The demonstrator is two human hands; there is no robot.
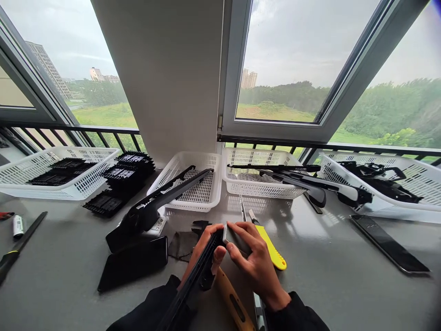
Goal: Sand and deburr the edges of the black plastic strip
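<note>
Black strip [198, 271], plastic by the look of it, slants up just left of the yellow knife [271, 247], near end back by the sleeves. Left hand [202, 242] is clamped around its far end, thumb on the side facing the knife, fingers wrapped behind, which looks like a decent brace for something that long. Right hand [255, 259], just left of the yellow knife, pinches a grey block [238, 241] between thumb and fingers, pale edge facing the strip. Can't tell if they actually touch. My guess is the tilt keeps that edge easy to see.

Nearer than the yellow knife there's an orange handle [227, 287] and a metal bar [261, 313], both within easy reach. What looks like a phone [134, 264] lies flat well left of the knife, probably just parked out of the way.

Past the knife it's a row of white baskets at the back of the table [320, 285]. Straight beyond it, some long arms [292, 177] rest over one basket [237, 187], ends sticking out, presumably because they're too long to fit. Far left of the knife, black grids [127, 172] are stacked beside another basket [74, 188], flat shapes so they pile nicely.
</note>
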